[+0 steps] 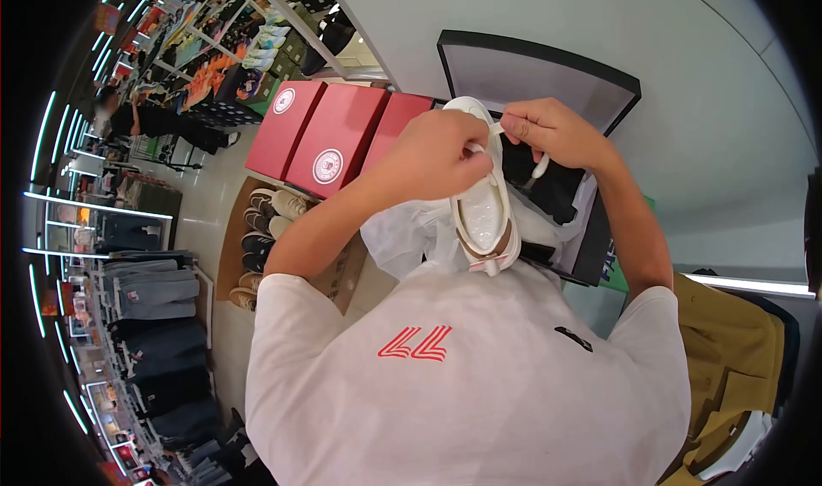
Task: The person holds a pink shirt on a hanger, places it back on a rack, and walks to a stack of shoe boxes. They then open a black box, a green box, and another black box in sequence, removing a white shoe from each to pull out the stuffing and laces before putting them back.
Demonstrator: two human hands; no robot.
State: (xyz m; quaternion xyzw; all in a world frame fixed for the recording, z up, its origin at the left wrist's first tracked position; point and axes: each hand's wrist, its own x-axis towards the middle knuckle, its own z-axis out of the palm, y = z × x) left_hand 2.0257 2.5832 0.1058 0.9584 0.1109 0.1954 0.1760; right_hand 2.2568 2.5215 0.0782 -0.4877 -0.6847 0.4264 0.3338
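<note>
A white shoe (478,216) points away from me, its pale insole showing and its heel near my shirt. My left hand (445,154) is closed over the laced front of the shoe, fingers pinching the white shoelace. To its right, my right hand (552,133) pinches a stretch of the same shoelace (496,129) between thumb and fingers. A white lace end (541,166) hangs below the right hand. Under that hand lies an open dark shoebox (591,238) with black material and white paper in it. Its raised lid (539,79) stands behind.
Red shoeboxes (338,135) stand to the left, above a cardboard carton (229,259) of several shoes. White plastic wrapping (398,238) lies beside the shoe. Mustard clothing (728,340) hangs at right, jeans (154,293) at left. A person (163,122) is near a shopping cart (154,149).
</note>
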